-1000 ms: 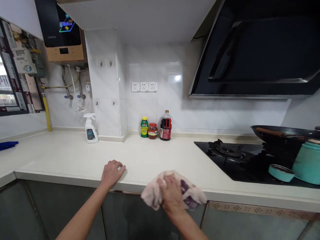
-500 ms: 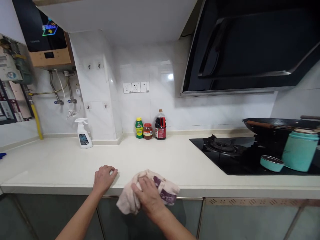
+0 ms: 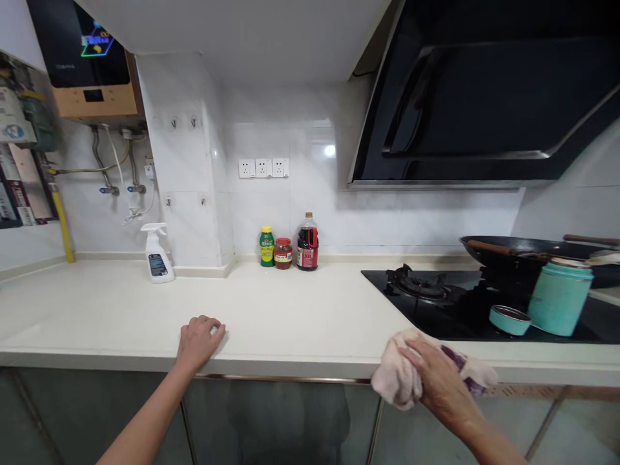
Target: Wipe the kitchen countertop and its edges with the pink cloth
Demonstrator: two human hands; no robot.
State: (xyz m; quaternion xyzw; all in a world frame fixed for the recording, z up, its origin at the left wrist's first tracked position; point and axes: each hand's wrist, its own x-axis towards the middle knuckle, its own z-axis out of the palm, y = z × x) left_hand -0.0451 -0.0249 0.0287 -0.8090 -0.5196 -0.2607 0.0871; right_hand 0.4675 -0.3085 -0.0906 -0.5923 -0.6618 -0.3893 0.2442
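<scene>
My right hand (image 3: 438, 381) presses a pinkish-white cloth (image 3: 400, 374) with purple patches against the counter's front edge, just before the stove. The cloth is bunched under my fingers and hangs partly over the edge. On the white countertop (image 3: 290, 303), to the left, rests my left hand (image 3: 201, 339), curled into a loose fist with the thumb against the index finger. Nothing shows in it.
A white spray bottle (image 3: 157, 255) stands at the left. By the back wall are a green bottle (image 3: 267, 248), a red-lidded jar (image 3: 283, 254) and a dark sauce bottle (image 3: 308, 244). The black stove (image 3: 436, 316) holds a wok (image 3: 527, 248), a teal canister (image 3: 559, 300) and a small teal dish (image 3: 509, 321).
My right hand has moved far to the right along the counter edge, taking the cloth with it. My left hand has stayed in nearly the same place.
</scene>
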